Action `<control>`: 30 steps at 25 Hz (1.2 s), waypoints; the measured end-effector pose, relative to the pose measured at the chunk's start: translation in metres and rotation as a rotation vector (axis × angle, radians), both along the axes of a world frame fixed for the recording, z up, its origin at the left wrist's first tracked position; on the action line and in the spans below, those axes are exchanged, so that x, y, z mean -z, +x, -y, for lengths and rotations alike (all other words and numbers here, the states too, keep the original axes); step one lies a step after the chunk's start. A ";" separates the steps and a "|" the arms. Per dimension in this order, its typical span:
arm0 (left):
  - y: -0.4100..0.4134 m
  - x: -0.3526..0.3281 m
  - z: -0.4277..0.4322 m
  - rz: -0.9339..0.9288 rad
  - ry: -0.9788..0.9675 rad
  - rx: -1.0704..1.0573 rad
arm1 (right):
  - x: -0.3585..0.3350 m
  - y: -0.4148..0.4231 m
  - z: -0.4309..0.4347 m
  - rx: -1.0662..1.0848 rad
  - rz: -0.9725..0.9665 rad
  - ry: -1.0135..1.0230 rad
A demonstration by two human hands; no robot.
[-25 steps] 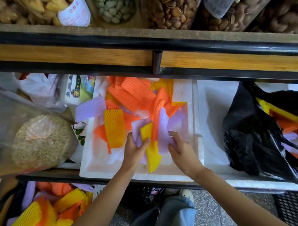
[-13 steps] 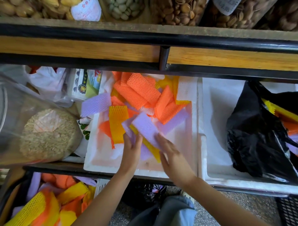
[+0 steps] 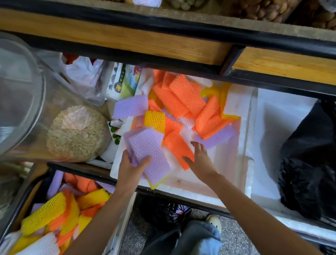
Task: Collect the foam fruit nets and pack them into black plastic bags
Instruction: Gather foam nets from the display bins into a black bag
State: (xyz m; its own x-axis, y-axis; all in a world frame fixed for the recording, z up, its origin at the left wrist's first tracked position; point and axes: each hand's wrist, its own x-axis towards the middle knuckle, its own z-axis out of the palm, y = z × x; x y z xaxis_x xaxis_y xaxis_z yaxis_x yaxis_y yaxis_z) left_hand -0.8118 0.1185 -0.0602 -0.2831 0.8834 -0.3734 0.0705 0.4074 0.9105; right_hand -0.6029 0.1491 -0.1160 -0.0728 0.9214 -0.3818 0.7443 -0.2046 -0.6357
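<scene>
Our left hand [image 3: 131,168] grips a stack of purple nets [image 3: 148,150] with a yellow one underneath. Our right hand [image 3: 201,161] holds nothing, its fingers spread just over an orange net [image 3: 177,145]. Both hands work inside the white foam box [image 3: 248,154], among loose nets. The black plastic bag [image 3: 309,163] sits well to the right.

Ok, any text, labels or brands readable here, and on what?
No text reads clearly.
Printed pack left of the orange nets: round emblem and a strip of characters, too blurred to read.
White tag at the top edge: cut off, unreadable.
</scene>
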 end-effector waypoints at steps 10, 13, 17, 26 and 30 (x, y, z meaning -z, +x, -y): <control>-0.037 0.008 0.020 0.011 -0.097 0.010 | -0.031 -0.035 0.021 0.420 -0.420 0.096; -0.024 0.000 0.018 0.044 -0.090 0.079 | -0.052 -0.070 0.039 0.261 -0.619 -0.004; -0.031 -0.001 0.018 0.125 0.003 0.121 | -0.052 -0.093 0.047 -0.024 -0.485 0.084; -0.078 0.007 0.046 0.097 0.058 -0.004 | 0.003 -0.066 0.012 -0.192 0.062 -0.049; -0.080 0.013 0.055 0.100 0.041 -0.038 | 0.012 -0.070 0.019 -0.401 0.073 -0.131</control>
State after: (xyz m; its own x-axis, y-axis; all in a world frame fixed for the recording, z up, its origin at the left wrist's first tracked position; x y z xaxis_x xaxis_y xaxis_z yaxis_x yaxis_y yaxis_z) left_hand -0.8913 0.0634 -0.0730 -0.2799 0.8879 -0.3650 -0.0369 0.3700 0.9283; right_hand -0.6733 0.1302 -0.1281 -0.3842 0.7689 -0.5111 0.8234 0.0349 -0.5664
